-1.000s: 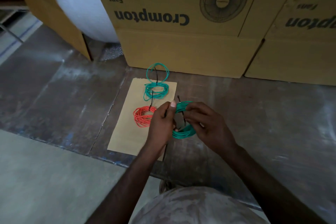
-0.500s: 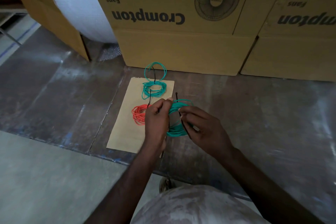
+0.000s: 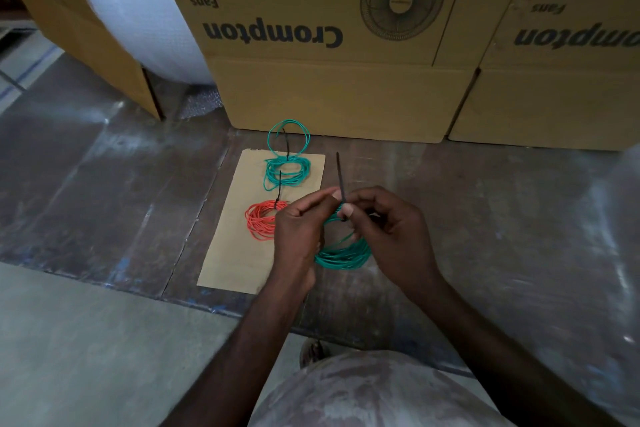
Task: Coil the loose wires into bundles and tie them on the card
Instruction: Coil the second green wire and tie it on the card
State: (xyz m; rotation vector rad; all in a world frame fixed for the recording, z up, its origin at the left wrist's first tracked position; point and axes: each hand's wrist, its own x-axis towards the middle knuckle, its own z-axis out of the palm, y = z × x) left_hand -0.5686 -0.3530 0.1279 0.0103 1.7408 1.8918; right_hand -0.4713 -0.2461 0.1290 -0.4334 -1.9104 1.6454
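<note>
A brown card [image 3: 239, 253] lies on the floor. On it sit a green wire bundle [image 3: 285, 172] with a black tie, its loop reaching past the card's far edge, and a red bundle [image 3: 259, 224] below it, also tied. I hold a third green coil [image 3: 343, 255] above the card's right edge. My left hand [image 3: 299, 232] and my right hand [image 3: 388, 229] both pinch a black cable tie [image 3: 341, 180] at the coil's top; its tail sticks upward.
Large cardboard fan boxes [image 3: 329, 45] stand just behind the card, with another box [image 3: 561, 62] to the right. A bubble wrap roll [image 3: 138, 10] leans at the back left. My knee [image 3: 363, 392] is at the bottom.
The hands have closed together at the top of the coil, and the tie's tail now stands straighter above the fingers. The coil hangs lower between the hands.
</note>
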